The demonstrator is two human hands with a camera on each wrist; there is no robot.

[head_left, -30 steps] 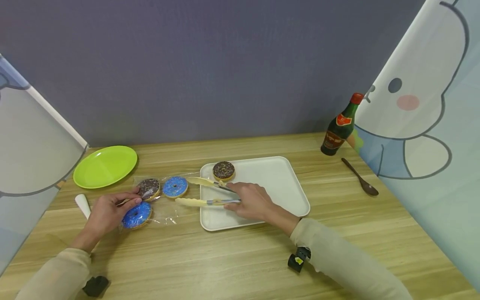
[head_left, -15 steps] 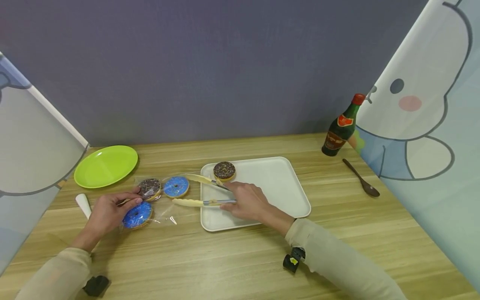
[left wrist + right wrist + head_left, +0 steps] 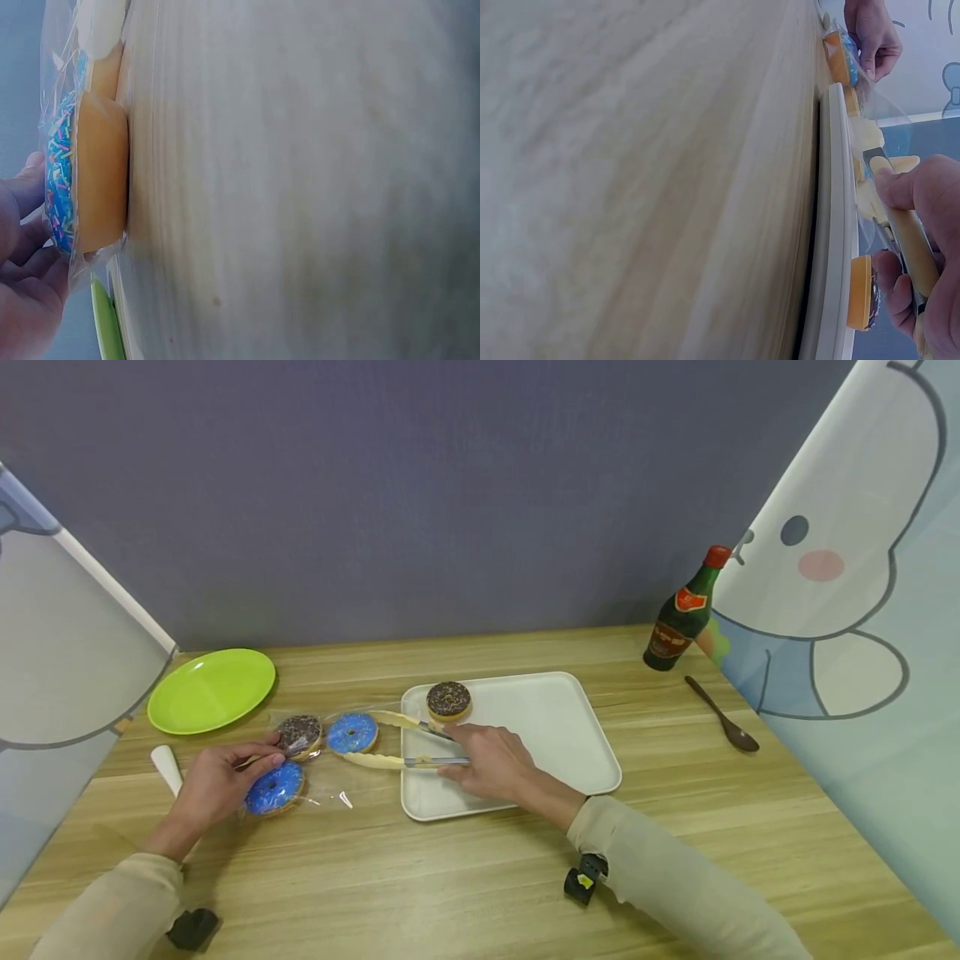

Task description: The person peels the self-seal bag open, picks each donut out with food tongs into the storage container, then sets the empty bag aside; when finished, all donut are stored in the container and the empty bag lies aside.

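Observation:
My left hand pinches a clear plastic bag between thumb and fingers. Inside it lie a chocolate doughnut and a blue sprinkled doughnut. A second blue doughnut lies to their right, apparently within the bag's film. My right hand grips tongs, whose cream tips are spread on either side of that second doughnut; contact is hard to tell. Another chocolate doughnut sits on the white tray, beneath the right hand. In the left wrist view, the blue doughnut shows through the film.
At the back left is a lime-green plate. A white handle pokes out beside my left hand. On the right stand a green bottle with a red cap and, in front, a dark spoon. Walls rise behind and at both sides.
My right hand and the tongs have shifted slightly left, bringing the tips further around the second blue doughnut. My left hand has stayed in place.

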